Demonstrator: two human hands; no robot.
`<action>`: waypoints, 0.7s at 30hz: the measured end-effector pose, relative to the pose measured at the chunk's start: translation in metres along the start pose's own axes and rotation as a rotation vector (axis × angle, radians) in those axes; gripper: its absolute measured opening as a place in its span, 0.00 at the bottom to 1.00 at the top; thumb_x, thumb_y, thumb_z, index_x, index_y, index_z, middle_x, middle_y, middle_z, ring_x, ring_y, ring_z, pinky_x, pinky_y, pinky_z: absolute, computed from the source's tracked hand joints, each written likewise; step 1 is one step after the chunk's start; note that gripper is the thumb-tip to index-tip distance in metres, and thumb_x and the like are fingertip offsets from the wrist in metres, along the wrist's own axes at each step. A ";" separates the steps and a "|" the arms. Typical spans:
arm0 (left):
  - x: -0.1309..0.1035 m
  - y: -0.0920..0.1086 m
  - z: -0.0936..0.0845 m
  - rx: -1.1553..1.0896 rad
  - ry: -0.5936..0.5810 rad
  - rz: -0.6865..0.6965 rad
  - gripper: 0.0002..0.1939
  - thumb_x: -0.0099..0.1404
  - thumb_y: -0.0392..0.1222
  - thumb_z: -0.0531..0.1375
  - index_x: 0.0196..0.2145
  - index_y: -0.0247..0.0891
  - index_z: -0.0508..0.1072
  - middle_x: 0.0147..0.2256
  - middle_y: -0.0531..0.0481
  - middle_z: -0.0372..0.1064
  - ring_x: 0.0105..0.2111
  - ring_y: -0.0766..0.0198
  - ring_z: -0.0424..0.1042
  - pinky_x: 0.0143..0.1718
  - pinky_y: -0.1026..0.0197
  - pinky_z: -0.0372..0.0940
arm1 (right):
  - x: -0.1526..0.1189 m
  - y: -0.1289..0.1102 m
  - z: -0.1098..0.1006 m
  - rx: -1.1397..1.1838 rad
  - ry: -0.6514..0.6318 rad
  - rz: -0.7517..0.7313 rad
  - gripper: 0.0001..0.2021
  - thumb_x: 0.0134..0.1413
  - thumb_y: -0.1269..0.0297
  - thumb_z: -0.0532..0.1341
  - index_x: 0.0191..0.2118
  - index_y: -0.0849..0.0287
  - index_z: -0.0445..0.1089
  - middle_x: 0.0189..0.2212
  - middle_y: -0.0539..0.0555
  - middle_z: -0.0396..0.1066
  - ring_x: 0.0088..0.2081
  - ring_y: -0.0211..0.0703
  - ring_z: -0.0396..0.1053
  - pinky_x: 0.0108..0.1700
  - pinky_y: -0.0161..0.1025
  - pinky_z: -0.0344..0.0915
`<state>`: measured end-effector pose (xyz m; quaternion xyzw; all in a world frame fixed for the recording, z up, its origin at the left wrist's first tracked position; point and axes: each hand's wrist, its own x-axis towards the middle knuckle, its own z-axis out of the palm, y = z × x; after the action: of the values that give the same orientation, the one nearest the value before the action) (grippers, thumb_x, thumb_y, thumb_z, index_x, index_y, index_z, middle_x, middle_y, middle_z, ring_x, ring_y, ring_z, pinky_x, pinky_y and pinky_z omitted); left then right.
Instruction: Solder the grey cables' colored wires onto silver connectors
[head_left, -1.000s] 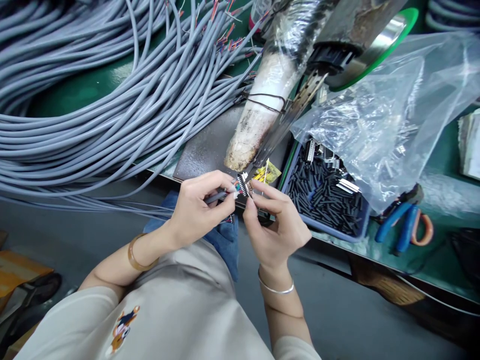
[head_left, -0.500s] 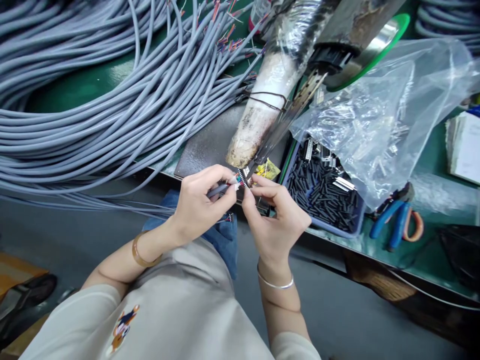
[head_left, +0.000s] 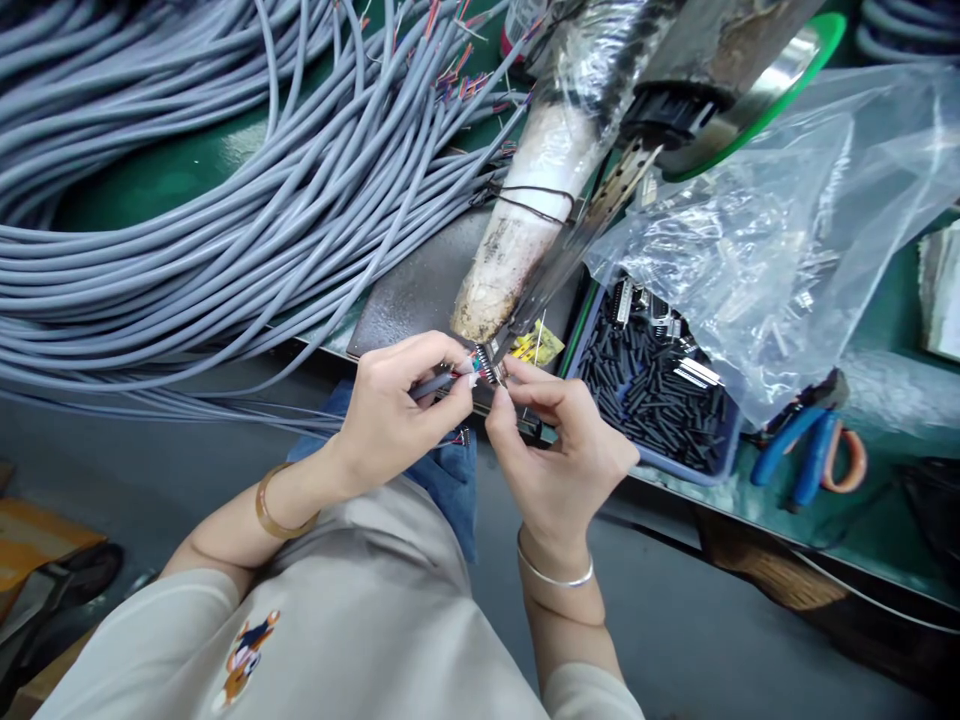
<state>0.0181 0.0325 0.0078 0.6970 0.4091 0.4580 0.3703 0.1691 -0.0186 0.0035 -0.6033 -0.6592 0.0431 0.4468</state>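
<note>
My left hand (head_left: pixel 409 405) pinches the end of a grey cable (head_left: pixel 433 385), with thin coloured wires fanning out past the fingertips. Between both hands sits a small pinned connector (head_left: pixel 489 366), which my right hand (head_left: pixel 562 430) grips by its right side. The wires meet the connector's row of pins; which ones are joined is too small to tell. Right above it reaches the slim tip of a soldering iron (head_left: pixel 517 318), fixed on a stand beside a white, soot-stained tube (head_left: pixel 499 265). A yellow packet or sponge (head_left: pixel 536 345) lies just behind my right fingers.
Many grey cables (head_left: pixel 247 235) spread over the green table at left. On the right, a blue bin (head_left: pixel 727 450) holds black sleeves and metal connectors, partly under a clear plastic bag (head_left: pixel 795 170). Blue-handled pliers (head_left: pixel 814 455) lie further right; a green-rimmed solder spool (head_left: pixel 832 45) hangs above.
My right hand has shifted slightly right and down, and the connector has turned a little under the iron's tip. The bin and pliers appear slightly further right as the view shifts.
</note>
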 end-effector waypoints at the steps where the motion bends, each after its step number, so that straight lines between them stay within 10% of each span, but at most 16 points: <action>1: -0.001 -0.001 0.000 0.017 -0.008 0.022 0.05 0.63 0.28 0.62 0.32 0.35 0.73 0.31 0.52 0.75 0.23 0.74 0.62 0.26 0.68 0.59 | 0.000 0.001 0.000 0.006 -0.009 -0.005 0.07 0.59 0.72 0.66 0.38 0.52 0.70 0.43 0.48 0.83 0.38 0.39 0.82 0.38 0.33 0.77; 15: -0.014 -0.004 0.006 0.245 -0.036 0.339 0.08 0.68 0.28 0.60 0.32 0.36 0.70 0.36 0.46 0.79 0.36 0.69 0.77 0.36 0.70 0.69 | 0.001 -0.002 -0.003 -0.074 -0.123 -0.009 0.09 0.59 0.74 0.62 0.32 0.53 0.64 0.39 0.50 0.78 0.42 0.38 0.79 0.37 0.32 0.73; 21: -0.021 -0.005 0.003 0.042 -0.082 0.162 0.06 0.67 0.28 0.60 0.33 0.35 0.73 0.34 0.48 0.78 0.30 0.71 0.73 0.28 0.69 0.64 | -0.003 -0.005 -0.009 -0.036 -0.158 0.027 0.09 0.58 0.74 0.62 0.32 0.54 0.64 0.36 0.48 0.78 0.36 0.36 0.79 0.36 0.31 0.74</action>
<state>0.0143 0.0153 -0.0044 0.7534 0.3455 0.4489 0.3340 0.1705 -0.0268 0.0102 -0.6148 -0.6848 0.0850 0.3818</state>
